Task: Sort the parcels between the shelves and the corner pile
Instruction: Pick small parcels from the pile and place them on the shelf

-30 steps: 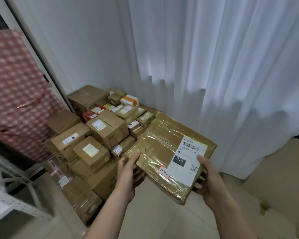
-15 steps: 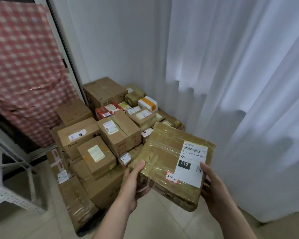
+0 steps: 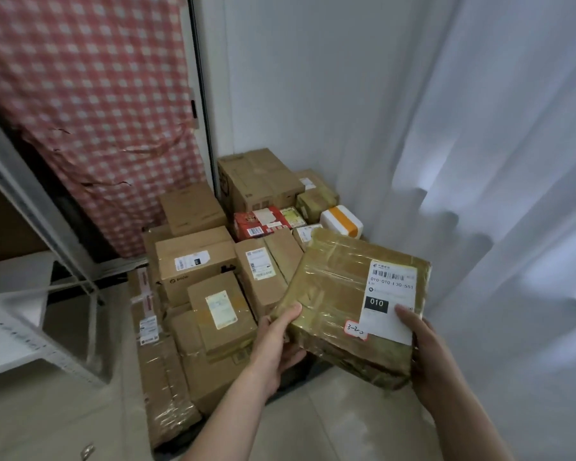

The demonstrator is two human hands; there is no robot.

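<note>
Parcel (image 3: 340,294) labelled 010, at four o'clock beside the corner pile (image 3: 213,261), is gripped at its near corners by my left hand (image 3: 276,347) and right hand (image 3: 426,354), thumbs on top; placement not yet done, most sorting apparently ahead.

- Reaching up from the lower edge with both bare forearms, converging toward the middle.
- Gripping the near left edge of the parcel (image 3: 336,287) with the left hand (image 3: 275,344), thumb lying on top, fingers curled underneath.
- Clasping its near right corner with the right hand (image 3: 428,357), thumb pressing on the top face, fingers tucked out of sight below.
- Holding both wrists roughly straight.
</note>
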